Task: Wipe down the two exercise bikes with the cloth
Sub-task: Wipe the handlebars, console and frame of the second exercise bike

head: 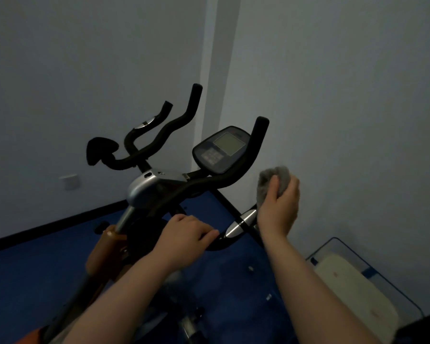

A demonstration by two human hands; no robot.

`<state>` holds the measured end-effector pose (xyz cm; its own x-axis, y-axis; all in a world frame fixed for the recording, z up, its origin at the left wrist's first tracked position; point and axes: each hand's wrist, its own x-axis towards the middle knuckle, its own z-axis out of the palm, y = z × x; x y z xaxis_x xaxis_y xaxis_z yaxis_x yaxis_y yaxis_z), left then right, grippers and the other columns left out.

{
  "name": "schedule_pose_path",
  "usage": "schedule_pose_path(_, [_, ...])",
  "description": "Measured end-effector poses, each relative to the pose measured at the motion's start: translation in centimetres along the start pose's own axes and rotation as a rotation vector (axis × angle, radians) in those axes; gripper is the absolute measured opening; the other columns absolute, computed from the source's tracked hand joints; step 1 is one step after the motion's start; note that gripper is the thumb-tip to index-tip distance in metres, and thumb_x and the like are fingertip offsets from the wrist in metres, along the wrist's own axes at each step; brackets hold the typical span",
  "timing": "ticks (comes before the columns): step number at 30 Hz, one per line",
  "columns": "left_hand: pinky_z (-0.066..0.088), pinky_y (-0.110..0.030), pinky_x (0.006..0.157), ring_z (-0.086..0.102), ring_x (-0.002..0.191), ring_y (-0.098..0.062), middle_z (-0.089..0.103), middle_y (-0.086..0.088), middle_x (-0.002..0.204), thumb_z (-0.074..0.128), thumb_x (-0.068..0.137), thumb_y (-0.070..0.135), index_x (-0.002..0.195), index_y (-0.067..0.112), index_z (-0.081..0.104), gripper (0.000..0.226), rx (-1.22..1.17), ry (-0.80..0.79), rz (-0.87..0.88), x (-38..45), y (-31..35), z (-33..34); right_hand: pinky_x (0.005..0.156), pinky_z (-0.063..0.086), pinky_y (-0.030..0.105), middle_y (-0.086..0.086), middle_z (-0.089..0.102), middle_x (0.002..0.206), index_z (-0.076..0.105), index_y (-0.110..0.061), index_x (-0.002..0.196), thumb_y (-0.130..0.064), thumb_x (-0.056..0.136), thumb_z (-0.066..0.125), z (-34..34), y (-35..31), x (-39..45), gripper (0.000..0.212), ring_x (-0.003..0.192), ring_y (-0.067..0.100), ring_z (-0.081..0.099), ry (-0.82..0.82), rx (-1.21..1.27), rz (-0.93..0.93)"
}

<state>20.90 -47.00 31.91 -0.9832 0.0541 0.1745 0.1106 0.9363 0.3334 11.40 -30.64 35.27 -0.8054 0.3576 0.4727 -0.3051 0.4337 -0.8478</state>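
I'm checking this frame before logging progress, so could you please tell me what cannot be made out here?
- Console, head view: screen and buttons too dim and blurred to read.
- Nearer bike's lower frame: cut off by the bottom edge and covered by the forearms.
- Cloth: bunched in the right hand, so its underside is hidden.
- Handlebar under the left hand: covered by the fingers.
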Motion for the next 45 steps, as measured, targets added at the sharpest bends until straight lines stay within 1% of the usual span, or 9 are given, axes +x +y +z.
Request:
schedule_pose_path(8, [0.028, -0.024, 0.094, 0.055, 0.095, -0.005, 0.068, 0.011, 0.094, 0.034, 0.100, 0.050, 0.101, 0.034, 0.069, 0.039, 0.024, 0.018, -0.028, 0.0, 0.4, -0.2, 0.062, 0.056, 0.029, 0.010, 0.068, 0.094, 0.048, -0.016, 0.119, -0.031, 0.104, 0.036, 2.0, -0.1, -1.5, 0.025, 0.067, 0.015, 0.068, 0.159, 0.629, 0.625])
schedule_pose_path(12, [0.028, -0.024, 0.094, 0.055, 0.095, -0.003, 0.069, 0.013, 0.095, 0.034, 0.100, 0.050, 0.101, 0.034, 0.070, 0.040, 0.019, 0.019, -0.028, 0.1, 0.3, -0.2, 0.083, 0.056, 0.038, 0.007, 0.065, 0.110, 0.040, -0.015, 0.128, -0.038, 0.101, 0.042, 1.8, 1.1, -6.9, 0.036, 0.092, 0.024, 0.068, -0.046, 0.606, 0.606])
schedule_pose_path(15, [0.028, -0.023, 0.095, 0.055, 0.096, -0.002, 0.069, 0.012, 0.096, 0.034, 0.100, 0.050, 0.103, 0.033, 0.070, 0.040, 0.027, 0.021, -0.014, 0.2, 0.2, -0.2, 0.069, 0.046, 0.005, 0.001, 0.055, 0.119, 0.041, -0.013, 0.129, -0.041, 0.098, 0.046, 1.1, 1.5, -2.5, 0.042, 0.096, 0.009, 0.057, -0.086, 0.580, 0.561])
schedule_pose_path(19, [0.027, -0.022, 0.094, 0.055, 0.094, 0.000, 0.068, 0.014, 0.092, 0.034, 0.099, 0.051, 0.101, 0.034, 0.069, 0.040, 0.016, 0.018, -0.017, 0.2, 0.0, -0.1, 0.066, 0.044, 0.000, 0.007, 0.059, 0.117, 0.048, -0.011, 0.122, -0.040, 0.088, 0.064, 1.4, 1.4, -2.1, 0.047, 0.093, 0.001, 0.061, -0.072, 0.551, 0.413])
schedule_pose_path(29, [0.025, -0.019, 0.088, 0.055, 0.085, -0.003, 0.065, 0.008, 0.081, 0.028, 0.097, 0.054, 0.089, 0.026, 0.067, 0.049, 0.016, 0.040, 0.002, 0.1, -0.2, 0.2, 0.045, 0.051, 0.023, 0.002, 0.068, 0.078, 0.052, -0.019, 0.109, -0.039, 0.084, 0.072, 2.5, 0.7, -0.8, 0.038, 0.054, 0.013, 0.066, 0.078, 0.702, 0.493])
schedule_pose_path(34, [0.022, -0.019, 0.085, 0.054, 0.088, -0.002, 0.065, 0.010, 0.083, 0.030, 0.098, 0.052, 0.091, 0.028, 0.067, 0.045, 0.014, 0.047, 0.002, 0.2, -0.3, 0.1, 0.062, 0.058, 0.037, 0.013, 0.071, 0.088, 0.058, -0.015, 0.108, -0.048, 0.085, 0.066, 2.3, 2.4, -3.2, 0.041, 0.066, 0.025, 0.068, -0.115, 0.671, 0.673])
schedule_pose_path(37, [0.023, -0.019, 0.088, 0.053, 0.091, 0.000, 0.065, 0.012, 0.085, 0.031, 0.099, 0.051, 0.093, 0.030, 0.068, 0.043, 0.003, 0.049, 0.011, 0.1, -0.1, 0.1, 0.067, 0.060, 0.030, 0.006, 0.070, 0.090, 0.057, -0.015, 0.110, -0.046, 0.085, 0.066, 1.7, 1.7, -0.3, 0.041, 0.069, 0.010, 0.069, -0.071, 0.574, 0.505])
schedule_pose_path(41, [0.033, -0.026, 0.096, 0.055, 0.088, -0.002, 0.066, 0.012, 0.085, 0.042, 0.099, 0.043, 0.087, 0.027, 0.069, 0.034, -0.084, 0.100, 0.022, -0.1, 0.3, -0.3, 0.098, 0.044, 0.012, 0.008, 0.040, 0.142, 0.041, -0.015, 0.137, -0.021, 0.085, 0.072, 1.6, 0.4, -1.2, 0.061, 0.128, 0.012, 0.046, 0.056, 0.324, -0.030])
schedule_pose_path(45, [0.047, -0.039, 0.086, 0.059, 0.086, -0.004, 0.066, 0.016, 0.085, 0.061, 0.091, 0.023, 0.082, 0.024, 0.071, 0.013, -0.374, 0.439, -0.103, -1.5, -1.2, -1.3, 0.120, 0.011, 0.042, 0.010, 0.004, 0.162, 0.038, -0.015, 0.146, -0.054, 0.088, 0.056, 0.2, 2.9, -4.8, 0.072, 0.149, 0.025, 0.005, -0.139, -0.235, -0.370])
